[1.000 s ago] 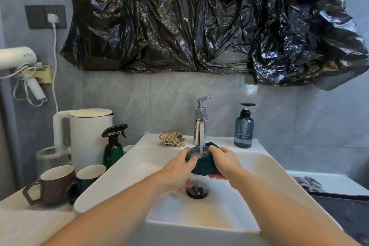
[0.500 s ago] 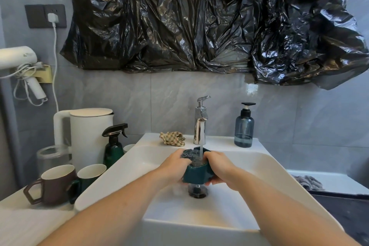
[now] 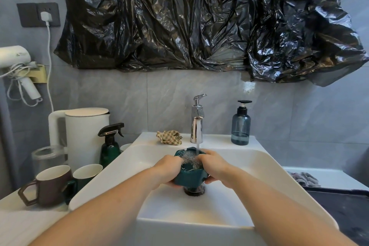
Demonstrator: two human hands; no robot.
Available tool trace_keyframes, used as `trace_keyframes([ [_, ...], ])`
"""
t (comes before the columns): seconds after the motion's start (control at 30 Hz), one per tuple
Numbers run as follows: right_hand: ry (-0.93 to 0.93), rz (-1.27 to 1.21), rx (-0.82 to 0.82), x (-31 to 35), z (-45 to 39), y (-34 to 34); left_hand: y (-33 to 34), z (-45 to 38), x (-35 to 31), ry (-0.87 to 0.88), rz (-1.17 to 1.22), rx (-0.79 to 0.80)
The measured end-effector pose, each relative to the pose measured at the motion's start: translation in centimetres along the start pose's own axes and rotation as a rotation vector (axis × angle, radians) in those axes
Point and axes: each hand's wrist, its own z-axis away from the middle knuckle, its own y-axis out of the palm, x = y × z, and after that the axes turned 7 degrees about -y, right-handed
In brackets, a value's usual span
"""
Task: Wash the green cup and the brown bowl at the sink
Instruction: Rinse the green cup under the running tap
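Observation:
I hold a dark green cup with a notched rim over the drain of the white sink. Its mouth faces up under the water stream from the chrome tap, and the water inside froths. My left hand grips its left side. On the right side my right hand grips it, with fingers over the rim. A brown mug with a white inside stands on the counter at the left. No brown bowl is in view.
Beside the brown mug stand a green mug, a green spray bottle, a white kettle and a glass jar. A checked cloth and a blue soap dispenser sit on the sink's back ledge.
The green cup has turned from lying on its side to mouth up under the stream and now holds frothing water. Both hands shifted with it, a little lower.

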Motion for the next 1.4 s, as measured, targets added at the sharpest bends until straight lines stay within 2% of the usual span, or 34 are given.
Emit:
trace_keyframes([
  [0.17,-0.087,0.015,0.003,-0.1,-0.1,0.0,0.0,0.4,0.0,0.066,-0.139,-0.083],
  [0.33,-0.156,0.013,-0.040,-0.5,-0.7,0.2,0.0,0.2,0.2,0.311,-0.261,-0.252],
  [0.5,-0.152,0.106,-0.057,-0.7,-0.7,0.0,-0.3,0.2,0.5,0.422,-0.241,-0.303],
  [0.63,-0.133,0.109,-0.083,-0.6,-0.7,0.0,-0.1,0.4,0.4,0.488,-0.279,-0.285],
  [0.83,-0.034,0.030,-0.218,-0.4,-0.8,-0.8,0.3,0.1,0.0,0.435,-0.243,-0.197],
  [0.97,-0.025,-0.076,-0.169,-0.3,-0.7,-0.6,0.8,0.0,-0.1,0.408,-0.201,-0.150],
  [1.13,-0.126,-0.023,-0.063,-0.6,-0.9,0.0,0.1,-0.1,0.2,0.449,-0.355,-0.296],
  [1.27,-0.206,0.025,-0.104,-0.6,-0.9,-0.1,-0.1,0.1,0.0,0.484,-0.372,-0.359],
  [1.4,-0.218,0.074,-0.151,-0.7,-0.9,-0.2,0.1,0.1,0.0,0.522,-0.311,-0.331],
])
